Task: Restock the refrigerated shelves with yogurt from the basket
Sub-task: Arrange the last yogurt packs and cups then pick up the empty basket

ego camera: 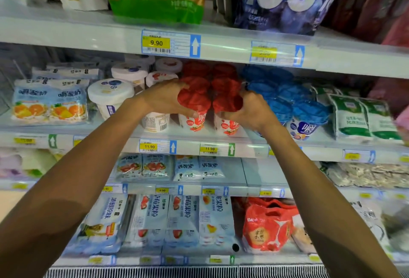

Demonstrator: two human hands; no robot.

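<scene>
As left hand (163, 98), right hand (250, 110) clasp, tapered red-lidded cups (225, 93)

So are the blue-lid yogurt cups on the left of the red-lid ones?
No, the blue-lid yogurt cups stand to the right of the red-lid yogurt cups.

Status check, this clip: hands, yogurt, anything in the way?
Left hand and right hand both grip the red-lidded yogurt pack. Pack at shelf front, between white tubs and blue-lidded cups. Blue-lidded cups crowd the right hand; nothing else blocking.
</scene>
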